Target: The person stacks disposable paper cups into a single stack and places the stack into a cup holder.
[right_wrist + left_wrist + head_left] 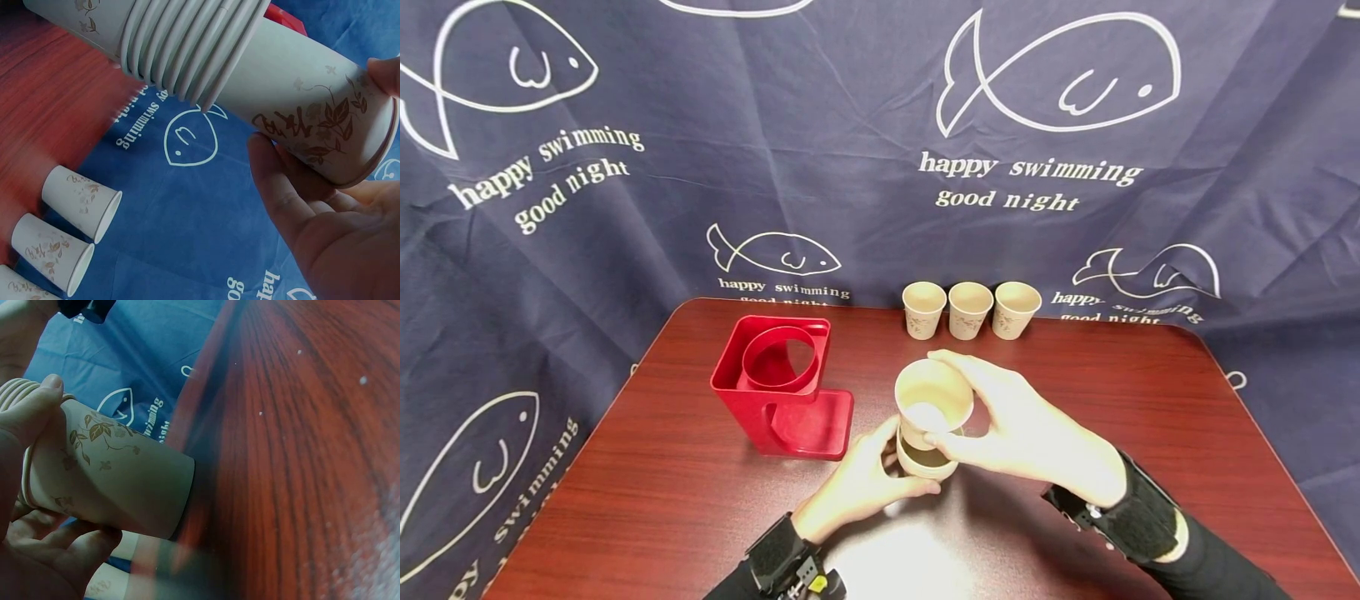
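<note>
Paper cup stack [928, 421] over the worktop [1075, 417] — right hand [1022, 429] fingers clamped on top cup, left hand [861, 483] fingers on lower cups. Left wrist: fingers [69, 550] wrap the stack's base. Right wrist: fingers [281, 194] pinch the outer cup — three cups [81, 203] behind.

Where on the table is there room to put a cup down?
Bare wood lies right of the right hand, up to the table edge, and at the near left, below the red holder. It is crowded around the cup stack, left hand, and three cups at the back.
</note>
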`<state>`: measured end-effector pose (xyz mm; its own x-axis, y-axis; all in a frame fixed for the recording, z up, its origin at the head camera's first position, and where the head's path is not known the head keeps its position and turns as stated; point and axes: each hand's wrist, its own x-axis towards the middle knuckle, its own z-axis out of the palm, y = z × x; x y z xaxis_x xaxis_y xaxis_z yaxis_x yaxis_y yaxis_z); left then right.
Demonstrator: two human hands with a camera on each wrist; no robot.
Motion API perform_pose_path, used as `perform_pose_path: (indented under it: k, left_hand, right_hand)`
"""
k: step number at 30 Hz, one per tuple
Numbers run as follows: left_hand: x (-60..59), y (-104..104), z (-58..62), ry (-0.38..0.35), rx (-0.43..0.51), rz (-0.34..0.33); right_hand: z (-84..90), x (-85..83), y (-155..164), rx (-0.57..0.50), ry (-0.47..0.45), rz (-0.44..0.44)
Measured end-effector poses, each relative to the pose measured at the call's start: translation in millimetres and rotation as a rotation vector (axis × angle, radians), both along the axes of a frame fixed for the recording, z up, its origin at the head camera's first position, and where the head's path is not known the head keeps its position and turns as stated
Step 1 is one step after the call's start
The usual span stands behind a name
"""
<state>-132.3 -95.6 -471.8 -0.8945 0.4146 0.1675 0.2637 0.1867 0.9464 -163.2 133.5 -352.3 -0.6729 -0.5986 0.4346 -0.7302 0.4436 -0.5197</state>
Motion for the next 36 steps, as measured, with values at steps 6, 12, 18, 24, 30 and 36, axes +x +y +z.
perform_pose_path:
  k: [6, 12, 18, 24, 30, 36]
  left_hand:
    - [-0.3, 0.0, 0.3, 0.007, -0.001, 0.001]
    - [-0.3, -0.8, -0.1, 0.01, -0.015, 0.013]
    - [-0.6, -0.8, -0.2, 0.04, -0.04, 0.023]
    - [-0.7, -0.2, 0.4, 0.054, -0.046, 0.021]
    - [0.0, -0.4, 1.0, 0.044, -0.045, 0.023]
    - [-0.4, -0.7, 0.7, 0.046, -0.051, 0.025]
  right_hand:
    - [-0.4, 1.0, -0.7, 0.001, 0.014, 0.007]
    - [-0.3, 2.1, 1.7, 0.016, -0.02, 0.008]
    - [-5.2, 3.9, 4.7, 0.048, -0.088, 0.005]
    - [-13.7, 4.5, 5.9, 0.099, -0.157, 0.003]
    - [-25.8, 4.8, 5.9, 0.122, -0.163, 0.039]
    - [-32.1, 5.6, 6.0, 0.138, -0.128, 0.046]
